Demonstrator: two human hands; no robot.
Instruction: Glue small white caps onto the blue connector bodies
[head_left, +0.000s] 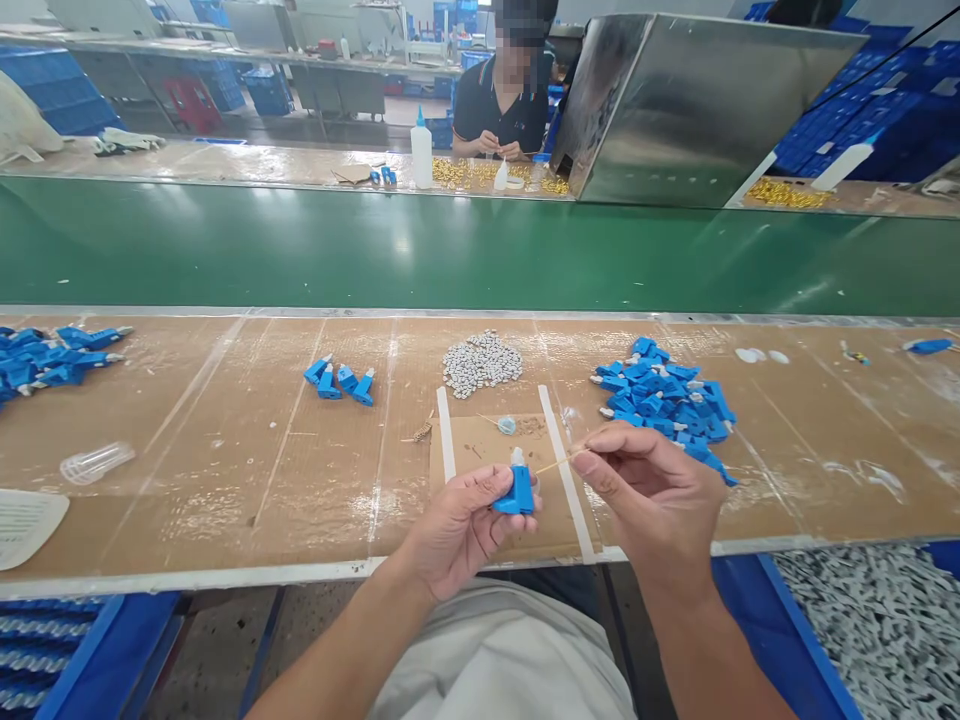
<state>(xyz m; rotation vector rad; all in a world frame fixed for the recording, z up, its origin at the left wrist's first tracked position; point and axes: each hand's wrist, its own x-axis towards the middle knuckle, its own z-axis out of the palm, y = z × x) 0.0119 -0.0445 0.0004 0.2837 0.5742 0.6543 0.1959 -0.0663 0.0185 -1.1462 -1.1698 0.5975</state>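
My left hand grips a blue plastic part with a whitish tip, held upright above the taped cardboard piece. Between the thumb and fingers of my right hand is a thin wooden stick, its end close to the blue part's side. Whether the stick touches the part cannot be made out. Just beyond lies a small light-blue round cap. A heap of small grey pieces sits farther back, and a pile of blue parts lies behind my right hand.
Several blue parts lie left of centre, with a bigger pile at far left. A clear cup rests on its side. Across the green belt, a person works near gold pieces. Blue crates stand below the table's front edge.
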